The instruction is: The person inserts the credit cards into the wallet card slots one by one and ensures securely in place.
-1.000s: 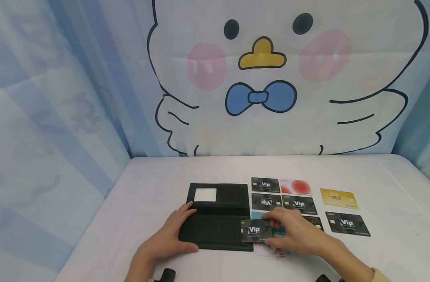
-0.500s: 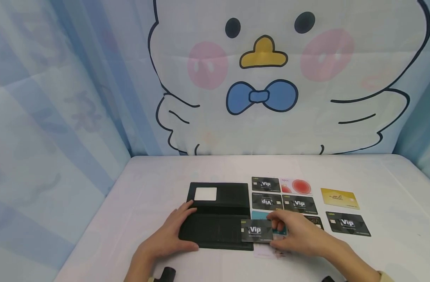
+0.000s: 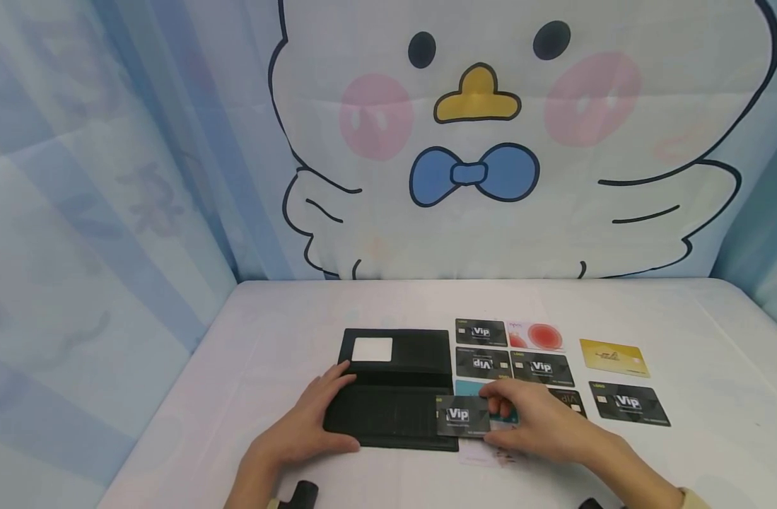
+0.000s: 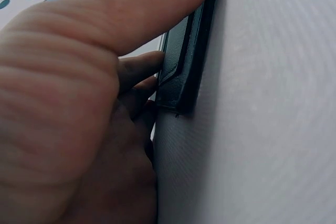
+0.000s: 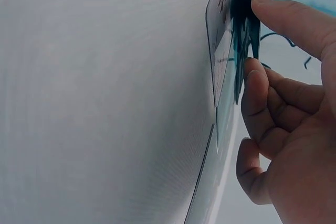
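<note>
A black wallet lies unfolded on the table, a small white panel showing in its upper half. Along its left side rests my left hand, thumb at the lower edge and fairly straight fingers touching the upper left part. My right hand pinches the right end of a black "Vip" card between thumb and fingers. This card overlaps the wallet's lower right part, its left end hidden at a pocket edge. Beneath the right hand, a teal card and a pale card are partly covered.
Right of the wallet lie more cards in rows, including black "Vip" cards and a pink-and-red card. Farther right are a gold card and another black card. A cartoon-printed curtain hangs behind the table.
My right hand shifts slightly right, then a little back left; the pinched card slides slightly with it at the wallet's edge. The left hand and wallet stay put.
</note>
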Demonstrator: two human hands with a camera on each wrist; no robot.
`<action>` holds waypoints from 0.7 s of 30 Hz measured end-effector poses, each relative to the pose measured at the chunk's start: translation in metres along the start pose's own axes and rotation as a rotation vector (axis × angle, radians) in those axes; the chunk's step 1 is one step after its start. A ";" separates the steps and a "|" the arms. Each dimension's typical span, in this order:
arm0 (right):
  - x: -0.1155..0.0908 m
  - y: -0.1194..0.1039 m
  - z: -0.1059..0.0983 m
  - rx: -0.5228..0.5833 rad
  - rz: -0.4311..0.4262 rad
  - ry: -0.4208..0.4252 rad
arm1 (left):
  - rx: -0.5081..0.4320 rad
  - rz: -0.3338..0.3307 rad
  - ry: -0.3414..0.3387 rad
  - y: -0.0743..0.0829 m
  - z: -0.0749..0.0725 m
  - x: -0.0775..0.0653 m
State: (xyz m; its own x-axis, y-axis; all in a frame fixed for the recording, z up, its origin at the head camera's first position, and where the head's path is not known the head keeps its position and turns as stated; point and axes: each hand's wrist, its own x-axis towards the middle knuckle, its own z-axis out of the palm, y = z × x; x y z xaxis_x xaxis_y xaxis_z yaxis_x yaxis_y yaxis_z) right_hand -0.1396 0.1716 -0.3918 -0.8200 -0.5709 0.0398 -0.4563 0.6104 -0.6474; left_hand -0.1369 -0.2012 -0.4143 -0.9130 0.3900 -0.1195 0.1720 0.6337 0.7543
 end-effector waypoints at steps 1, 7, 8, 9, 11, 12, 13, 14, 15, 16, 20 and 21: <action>0.000 0.000 0.000 0.002 -0.001 -0.002 | 0.000 0.000 -0.001 0.000 0.000 0.000; 0.003 -0.002 0.002 0.011 0.008 -0.014 | -0.003 0.002 -0.001 0.000 0.000 0.000; 0.004 -0.003 0.002 0.011 0.008 -0.014 | -0.003 0.002 -0.001 0.000 0.000 0.000; 0.004 -0.003 0.003 0.010 0.005 -0.014 | -0.004 0.002 -0.002 0.000 0.000 0.000; 0.006 -0.004 0.004 0.010 0.002 -0.015 | -0.007 -0.001 -0.002 0.000 0.000 0.000; 0.006 -0.004 0.004 0.012 0.001 -0.017 | -0.008 -0.001 -0.002 0.000 0.001 0.000; 0.007 -0.005 0.004 0.011 -0.003 -0.017 | -0.007 -0.001 -0.002 0.000 0.001 0.000; 0.007 -0.006 0.005 0.011 -0.007 -0.018 | -0.006 0.001 -0.002 0.000 0.001 0.000; 0.008 -0.006 0.005 0.012 -0.008 -0.021 | -0.006 0.002 -0.001 -0.001 0.001 0.000; 0.008 -0.007 0.006 0.012 -0.009 -0.022 | -0.005 0.005 0.000 -0.001 0.001 0.000; 0.010 -0.008 0.008 0.003 -0.015 -0.019 | -0.003 0.013 0.002 -0.002 0.001 0.000; 0.011 -0.008 0.008 -0.001 -0.016 -0.018 | -0.003 0.015 0.002 -0.002 0.001 0.000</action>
State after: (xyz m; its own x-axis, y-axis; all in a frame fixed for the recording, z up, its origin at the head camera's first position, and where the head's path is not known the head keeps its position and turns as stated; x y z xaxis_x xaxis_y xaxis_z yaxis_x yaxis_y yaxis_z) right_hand -0.1421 0.1557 -0.3925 -0.8064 -0.5902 0.0364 -0.4694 0.6015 -0.6464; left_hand -0.1367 -0.2021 -0.4161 -0.9111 0.3981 -0.1071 0.1843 0.6258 0.7579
